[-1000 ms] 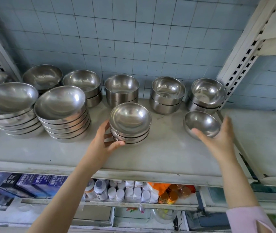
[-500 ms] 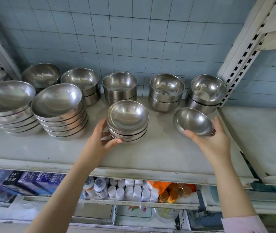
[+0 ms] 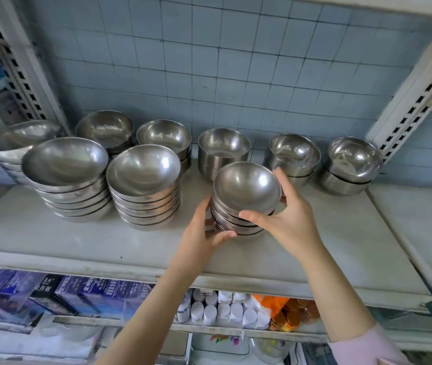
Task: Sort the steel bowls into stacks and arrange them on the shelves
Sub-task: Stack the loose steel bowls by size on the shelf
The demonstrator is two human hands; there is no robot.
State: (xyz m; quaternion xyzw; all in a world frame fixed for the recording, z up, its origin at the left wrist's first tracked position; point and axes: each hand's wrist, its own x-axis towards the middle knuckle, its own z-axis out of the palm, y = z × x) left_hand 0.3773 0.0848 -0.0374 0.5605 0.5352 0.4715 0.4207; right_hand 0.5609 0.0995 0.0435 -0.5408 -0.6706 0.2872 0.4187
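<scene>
A small steel bowl (image 3: 246, 187) sits on top of a short stack of bowls (image 3: 236, 222) in the middle of the white shelf (image 3: 104, 241). My right hand (image 3: 286, 219) grips that top bowl by its rim, thumb in front and fingers behind. My left hand (image 3: 204, 233) holds the stack's left side near its base. Two taller stacks of wider bowls (image 3: 144, 188) stand to the left. Smaller stacks line the tiled back wall.
A slotted white upright (image 3: 415, 98) rises at the right, another upright (image 3: 17, 67) at the left. A neighbouring shelf board (image 3: 425, 233) lies to the right. Below are blue boxes (image 3: 78, 291), white bottles (image 3: 222, 309) and orange jars (image 3: 291, 314).
My right hand carried the single bowl from the right side of the shelf leftward and set it onto the middle stack. My left hand stayed at the stack's side.
</scene>
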